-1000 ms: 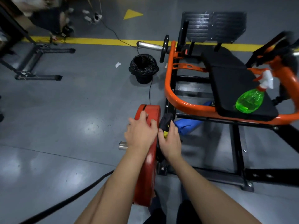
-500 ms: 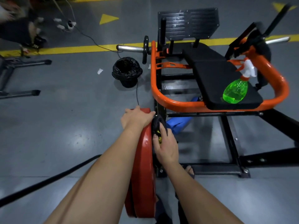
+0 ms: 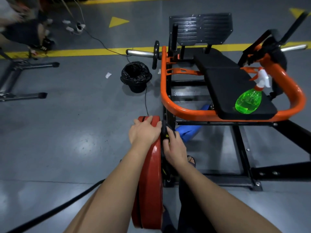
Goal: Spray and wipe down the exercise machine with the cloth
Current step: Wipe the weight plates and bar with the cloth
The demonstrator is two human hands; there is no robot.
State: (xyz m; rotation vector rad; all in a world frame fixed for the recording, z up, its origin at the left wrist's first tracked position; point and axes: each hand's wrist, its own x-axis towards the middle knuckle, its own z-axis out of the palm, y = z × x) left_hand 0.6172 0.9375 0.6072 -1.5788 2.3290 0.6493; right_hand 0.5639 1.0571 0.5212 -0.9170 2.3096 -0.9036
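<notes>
A red weight plate (image 3: 149, 182) stands on edge at the near left corner of the orange-framed exercise machine (image 3: 168, 101). My left hand (image 3: 144, 133) grips the plate's far rim, fingers curled over it. My right hand (image 3: 175, 148) pinches a dark cloth (image 3: 165, 132) with a yellow patch against the plate's inner face. A green spray bottle (image 3: 248, 101) with a white and orange trigger lies on the black seat pad (image 3: 227, 84), away from both hands.
A bin lined with a black bag (image 3: 135, 76) stands left of the machine, with a thin cable beside it. A blue bundle (image 3: 188, 132) lies under the frame. A black hose (image 3: 58, 209) crosses the floor at lower left. A metal stand (image 3: 20, 81) and a person (image 3: 21, 31) are at far left.
The view has swung, so the machine sits more to the right and further off. My left hand slid along the plate's rim; my right hand stays on the cloth beside it.
</notes>
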